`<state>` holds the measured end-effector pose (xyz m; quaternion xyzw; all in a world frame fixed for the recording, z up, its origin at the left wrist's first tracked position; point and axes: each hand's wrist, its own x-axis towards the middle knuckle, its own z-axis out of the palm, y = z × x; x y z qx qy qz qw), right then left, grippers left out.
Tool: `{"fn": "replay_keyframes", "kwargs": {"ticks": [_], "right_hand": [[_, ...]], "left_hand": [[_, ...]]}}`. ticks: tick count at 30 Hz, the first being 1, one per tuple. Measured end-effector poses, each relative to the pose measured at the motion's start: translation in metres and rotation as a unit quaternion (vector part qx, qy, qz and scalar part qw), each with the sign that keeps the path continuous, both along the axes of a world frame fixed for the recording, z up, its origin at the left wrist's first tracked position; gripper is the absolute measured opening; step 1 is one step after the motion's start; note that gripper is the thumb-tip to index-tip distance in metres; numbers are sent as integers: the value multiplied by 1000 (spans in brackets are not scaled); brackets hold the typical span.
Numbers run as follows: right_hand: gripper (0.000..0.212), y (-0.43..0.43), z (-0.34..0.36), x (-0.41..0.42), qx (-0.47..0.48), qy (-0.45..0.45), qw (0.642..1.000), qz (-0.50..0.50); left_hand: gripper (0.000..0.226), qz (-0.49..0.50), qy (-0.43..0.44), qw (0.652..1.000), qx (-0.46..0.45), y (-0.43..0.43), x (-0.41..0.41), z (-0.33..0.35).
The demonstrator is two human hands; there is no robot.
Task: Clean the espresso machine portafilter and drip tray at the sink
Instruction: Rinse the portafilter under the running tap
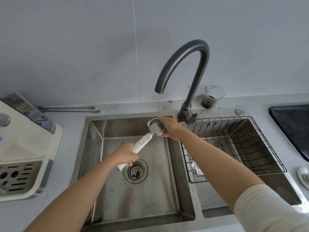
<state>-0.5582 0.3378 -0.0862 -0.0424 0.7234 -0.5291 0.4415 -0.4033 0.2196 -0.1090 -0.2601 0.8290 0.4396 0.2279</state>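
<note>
- The portafilter (144, 141) is held over the left basin of the sink (94, 144), cup side up, with its round metal head right under the thin stream of water (159, 104) from the faucet (184, 64).
- Its long axis runs diagonally. The white handle points back toward the person and down-left, ending above the drain (135, 171), and the head sits at the far, upper-right end.
- The left hand (127, 154) is wrapped around the near part of the handle in a full fist grip.
- The right hand (168, 128) is up at the head, with its fingers curled around the right side of the metal rim, so it's the one closer to the bit that needs scrubbing.
- Judging by that, any rubbing or rinsing inside the head falls to the right hand while the left just steers and tilts by the handle.
- The drip tray (20, 176) looks untouched. It's still on the espresso machine (25, 139) on the desk (70, 118), well off to the left of the sink, so the left hand is the nearer one for it.
- There are coffee specks all over the basin floor.
</note>
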Motion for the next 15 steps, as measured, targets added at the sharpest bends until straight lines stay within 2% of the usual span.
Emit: {"fn": "replay_keyframes", "kwargs": {"ticks": [2,4,10,15], "right_hand": [[18,-3,-1,2,-21,-9,1000,-6],[18,-4,1,5,-42,-22,999,-24],[21,-2,8,5,-36,-21,998,-41],[18,7,12,4,-16,-5,998,-53]], "left_hand": [[32,-8,-3,1000,6,-2,4,3],[35,-7,1,1000,9,-2,7,5],[15,11,15,1000,1,2,5,4],[15,30,24,999,31,10,3,4]]}}
